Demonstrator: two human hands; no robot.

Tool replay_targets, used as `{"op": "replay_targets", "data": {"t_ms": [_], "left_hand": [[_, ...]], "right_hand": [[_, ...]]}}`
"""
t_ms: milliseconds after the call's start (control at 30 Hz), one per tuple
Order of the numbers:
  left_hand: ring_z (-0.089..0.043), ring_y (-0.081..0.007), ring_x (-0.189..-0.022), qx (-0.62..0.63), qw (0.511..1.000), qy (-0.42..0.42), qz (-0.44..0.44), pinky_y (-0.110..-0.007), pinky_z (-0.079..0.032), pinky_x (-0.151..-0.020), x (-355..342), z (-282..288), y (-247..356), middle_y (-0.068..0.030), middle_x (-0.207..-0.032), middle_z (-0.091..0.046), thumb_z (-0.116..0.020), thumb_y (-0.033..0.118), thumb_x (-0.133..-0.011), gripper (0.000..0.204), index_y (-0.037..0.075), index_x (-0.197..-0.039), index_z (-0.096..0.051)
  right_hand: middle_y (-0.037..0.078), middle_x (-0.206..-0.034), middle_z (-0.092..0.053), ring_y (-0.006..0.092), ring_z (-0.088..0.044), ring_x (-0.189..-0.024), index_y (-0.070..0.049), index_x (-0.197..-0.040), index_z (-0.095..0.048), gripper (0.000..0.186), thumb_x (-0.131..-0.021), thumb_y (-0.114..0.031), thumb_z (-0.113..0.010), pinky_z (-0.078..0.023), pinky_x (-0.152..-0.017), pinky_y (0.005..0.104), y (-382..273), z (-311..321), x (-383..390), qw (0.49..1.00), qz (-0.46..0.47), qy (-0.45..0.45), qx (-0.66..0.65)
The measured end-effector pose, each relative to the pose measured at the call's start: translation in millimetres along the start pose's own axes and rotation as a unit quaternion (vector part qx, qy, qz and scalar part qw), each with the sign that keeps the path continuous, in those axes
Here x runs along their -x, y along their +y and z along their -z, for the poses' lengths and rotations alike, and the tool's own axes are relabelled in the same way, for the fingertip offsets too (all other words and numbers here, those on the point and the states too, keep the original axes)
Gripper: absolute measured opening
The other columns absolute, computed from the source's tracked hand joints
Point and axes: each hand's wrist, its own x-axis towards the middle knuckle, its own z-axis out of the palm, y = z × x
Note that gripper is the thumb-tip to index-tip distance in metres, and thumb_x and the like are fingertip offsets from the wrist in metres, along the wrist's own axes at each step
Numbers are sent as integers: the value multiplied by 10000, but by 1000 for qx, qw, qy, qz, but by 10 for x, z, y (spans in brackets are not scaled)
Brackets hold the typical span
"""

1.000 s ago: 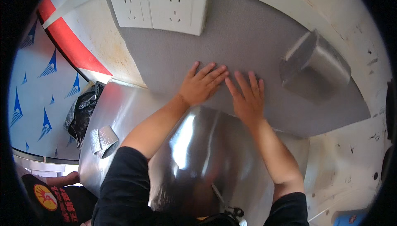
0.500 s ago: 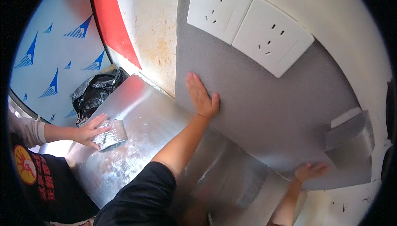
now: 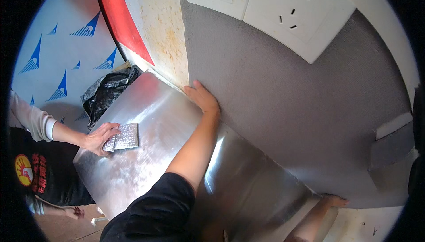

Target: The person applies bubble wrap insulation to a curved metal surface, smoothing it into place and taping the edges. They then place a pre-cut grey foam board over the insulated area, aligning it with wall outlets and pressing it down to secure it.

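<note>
A dark grey sheet [image 3: 283, 100] covers the wall below the sockets, and its lower edge meets a shiny metal counter [image 3: 172, 122]. My left hand [image 3: 203, 97] lies flat with fingers stretched at the sheet's lower left corner, beside the counter's back edge. Farther right, my right hand [image 3: 335, 201] rests at the sheet's bottom edge with its fingers extended; part of it blends into the shadow there. Neither hand has anything in its grasp. At the lower right of the sheet, a grey flap with a pale edge [image 3: 394, 126] sticks out.
On the left a co-worker's hand [image 3: 99, 139] grips a folded silver foil pad [image 3: 126, 136] on the counter. A black plastic bag [image 3: 108, 92] sits behind it. Two white wall sockets [image 3: 299, 14] are set above the grey sheet. A stained white wall [image 3: 164, 25] borders it.
My left hand has slid down and left to the sheet's corner. My right hand has moved down to the bottom edge. The co-worker's flat hand now grips the foil pad.
</note>
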Motion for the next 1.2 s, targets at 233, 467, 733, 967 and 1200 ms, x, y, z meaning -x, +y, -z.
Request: {"op": "replay_targets", "data": {"t_ms": [233,467,733,967,1200], "left_hand": [[-86,-346,-1343,3,999,8,-33,-377,-54,-1101,-59,-56,301,-264,-1435,-77,-299,320,-940,635,-121,-1348,-95],[-124,-341,-1340,-157,911,-312,-220,-377,-117,-1091,145,524,1036,-250,-1438,-99,-488,304,-882,727,-62,-1374,-96],[-541,-131,-891,73,979,-188,-18,-270,-469,-761,-496,4050,1920,-110,-1189,-489,-558,72,-849,544,96,-1331,-307],[-488,-205,-970,146,978,126,80,-446,-450,-749,-690,7148,1974,-7,-1064,-474,-635,508,-756,712,195,-1290,-284],[-462,-347,-1149,413,907,43,68,-527,-296,-1009,-1406,7235,3242,-164,-1225,-516,-439,322,-867,444,23,-1186,-514]], "right_hand": [[195,-1389,-250,347,-361,-1197,11,-1359,-174,626,-918,-429,-238,-298,-1007,488,-640,-345,358,993,-96,-67,-31],[156,-1454,-130,300,-252,-1288,-32,-1394,-163,615,-929,-384,-357,-224,-1051,434,-1132,-558,701,937,181,-205,217],[15,-871,-559,78,-515,-726,-20,-1078,-511,272,-820,-25,-598,-440,-639,202,-1386,1274,3103,752,-232,-603,129],[63,-818,-602,109,-571,-683,35,-1007,-578,184,-848,-58,-582,-503,-626,215,-1761,1952,4204,592,-292,-708,251],[51,-770,-595,131,-582,-674,11,-1047,-567,249,-897,-183,-527,-493,-623,251,-1929,1973,4353,550,-343,-738,186]]}}
